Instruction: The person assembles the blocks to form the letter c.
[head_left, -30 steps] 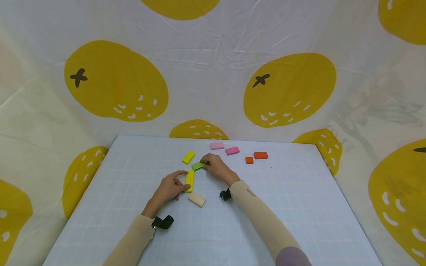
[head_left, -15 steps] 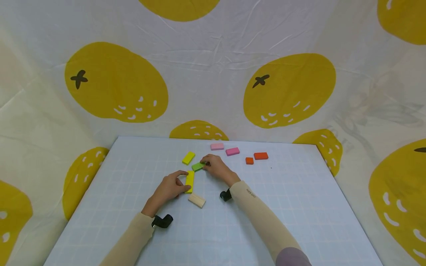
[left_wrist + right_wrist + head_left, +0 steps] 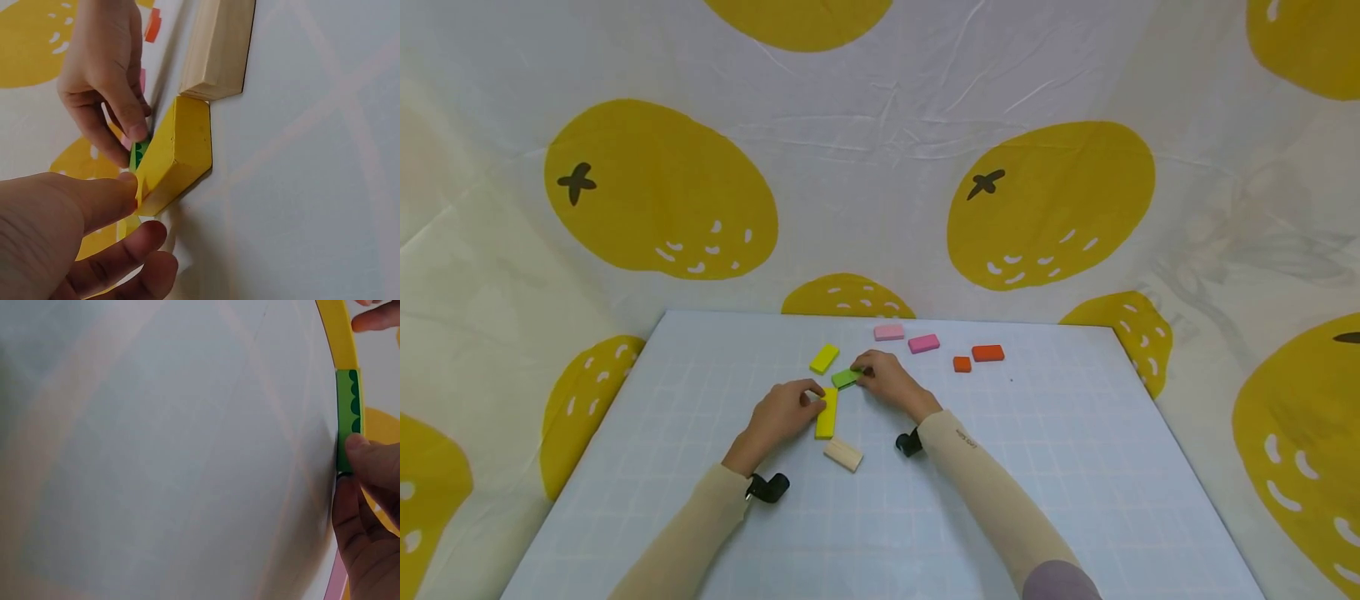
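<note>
In the head view a long yellow block (image 3: 826,414) lies on the table, with my left hand (image 3: 779,413) at its left side. One digit touches the yellow block (image 3: 178,150) in the left wrist view, while the other visible fingers curve loosely below it. My right hand (image 3: 886,382) pinches a green block (image 3: 846,378) between thumb and fingers at its right end. Dark green scallops mark the green block (image 3: 348,419) in the right wrist view, where its far end meets the yellow one. A plain wooden block (image 3: 843,455) lies close by the yellow block's near end.
Beyond the hands lie a shorter yellow block (image 3: 824,358), a light pink block (image 3: 889,332) and a darker pink block (image 3: 923,343). Farther right are a small orange block (image 3: 962,364) and a red-orange block (image 3: 988,353). A printed cloth (image 3: 880,208) hangs behind the table (image 3: 1075,500).
My left thumb has left the yellow block's near end and shifted up toward its far end. The yellow block's near end has turned slightly left. My right hand stays on the green block.
</note>
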### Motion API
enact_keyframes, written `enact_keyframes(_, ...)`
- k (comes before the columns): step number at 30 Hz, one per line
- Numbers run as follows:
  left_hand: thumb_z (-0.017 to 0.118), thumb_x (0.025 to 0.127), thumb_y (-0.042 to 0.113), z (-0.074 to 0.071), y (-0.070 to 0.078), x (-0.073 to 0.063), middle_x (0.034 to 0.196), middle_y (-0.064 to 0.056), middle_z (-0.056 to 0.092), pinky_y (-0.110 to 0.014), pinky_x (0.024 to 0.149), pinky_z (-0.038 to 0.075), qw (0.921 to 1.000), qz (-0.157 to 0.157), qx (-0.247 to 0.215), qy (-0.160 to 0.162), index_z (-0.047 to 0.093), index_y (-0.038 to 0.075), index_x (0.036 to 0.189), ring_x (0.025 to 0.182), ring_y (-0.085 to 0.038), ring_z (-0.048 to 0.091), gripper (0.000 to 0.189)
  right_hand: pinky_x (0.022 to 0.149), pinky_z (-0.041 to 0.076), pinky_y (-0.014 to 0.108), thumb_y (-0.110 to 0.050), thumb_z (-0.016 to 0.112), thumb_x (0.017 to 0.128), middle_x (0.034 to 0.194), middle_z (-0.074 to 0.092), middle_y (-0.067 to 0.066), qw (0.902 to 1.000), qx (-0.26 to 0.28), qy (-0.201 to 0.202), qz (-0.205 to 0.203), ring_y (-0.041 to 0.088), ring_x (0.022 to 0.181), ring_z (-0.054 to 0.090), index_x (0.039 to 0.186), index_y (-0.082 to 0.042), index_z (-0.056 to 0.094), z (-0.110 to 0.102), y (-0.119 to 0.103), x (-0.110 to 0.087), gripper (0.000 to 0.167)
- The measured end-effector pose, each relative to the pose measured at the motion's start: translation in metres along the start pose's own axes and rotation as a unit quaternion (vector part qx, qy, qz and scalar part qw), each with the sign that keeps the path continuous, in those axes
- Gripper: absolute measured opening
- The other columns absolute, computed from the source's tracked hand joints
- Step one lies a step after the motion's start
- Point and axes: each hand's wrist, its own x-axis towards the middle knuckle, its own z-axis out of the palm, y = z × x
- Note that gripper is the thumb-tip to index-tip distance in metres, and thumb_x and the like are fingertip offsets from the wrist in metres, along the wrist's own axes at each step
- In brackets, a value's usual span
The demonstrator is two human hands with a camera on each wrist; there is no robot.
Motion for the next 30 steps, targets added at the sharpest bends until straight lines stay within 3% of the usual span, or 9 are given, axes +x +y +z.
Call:
enact_keyframes(9, 0.079, 0.091, 0.028, 0.000, 0.004, 0.012, 0.085, 0.000, 0.066, -0.028, 0.058, 0.046, 0.9998, 0.009, 0.018, 0.008, 0.076, 0.017, 0.103, 0.069, -0.016, 0.057, 0.017, 0.100, 0.055, 0.035, -0.008, 0.068, 0.099, 0.128, 0.068, 0.008, 1.0000, 0.002, 0.001, 0.002, 0.022, 0.108, 0.064, 0.125, -0.008, 0.073, -0.001, 0.000, -0.002, 0.027)
enact_keyframes(14, 0.080, 0.090, 0.021, 0.000, 0.005, 0.019, 0.107, -0.003, 0.068, -0.034, 0.074, 0.052, 0.9994, 0.035, -0.005, -0.002, 0.073, 0.018, 0.115, 0.086, -0.019, 0.059, 0.026, 0.100, 0.055, 0.036, -0.008, 0.067, 0.099, 0.128, 0.068, 0.008, 1.0000, 0.005, 0.005, 0.002, 0.022, 0.108, 0.063, 0.125, -0.008, 0.073, -0.002, 0.002, -0.002, 0.027)
enact_keyframes(20, 0.079, 0.090, 0.011, -0.002, -0.001, 0.029, 0.138, -0.010, 0.063, -0.044, 0.091, 0.055, 0.9948, 0.094, -0.027, -0.028, 0.066, 0.015, 0.131, 0.110, -0.026, 0.062, 0.043, 0.100, 0.055, 0.035, -0.008, 0.067, 0.099, 0.133, 0.065, 0.007, 0.9995, 0.027, -0.002, 0.020, 0.021, 0.108, 0.062, 0.136, -0.009, 0.066, -0.004, 0.001, -0.005, 0.037)
enact_keyframes(25, 0.077, 0.090, 0.006, -0.006, -0.004, 0.036, 0.141, -0.008, 0.062, -0.033, 0.072, 0.051, 0.9883, 0.124, -0.045, -0.076, 0.062, 0.015, 0.139, 0.080, -0.020, 0.057, 0.052, 0.101, 0.055, 0.037, -0.010, 0.066, 0.099, 0.139, 0.063, 0.007, 0.9980, 0.051, 0.007, 0.036, 0.021, 0.113, 0.062, 0.142, -0.010, 0.060, -0.009, 0.003, -0.011, 0.043)
enact_keyframes(27, 0.076, 0.090, 0.006, -0.007, -0.006, 0.038, 0.136, -0.007, 0.064, -0.030, 0.063, 0.046, 0.9868, 0.125, -0.049, -0.091, 0.061, 0.015, 0.140, 0.066, -0.017, 0.049, 0.054, 0.102, 0.054, 0.039, -0.010, 0.066, 0.100, 0.138, 0.063, 0.007, 0.9977, 0.054, 0.014, 0.039, 0.022, 0.113, 0.062, 0.141, -0.010, 0.061, -0.010, 0.004, -0.013, 0.042)
enact_keyframes(30, 0.076, 0.090, 0.008, -0.008, -0.009, 0.040, 0.127, -0.007, 0.066, -0.028, 0.058, 0.042, 0.9859, 0.121, -0.053, -0.103, 0.060, 0.017, 0.141, 0.059, -0.013, 0.045, 0.055, 0.102, 0.054, 0.039, -0.011, 0.065, 0.100, 0.136, 0.065, 0.007, 0.9984, 0.048, 0.011, 0.029, 0.022, 0.112, 0.063, 0.139, -0.008, 0.062, -0.010, 0.006, -0.014, 0.039)
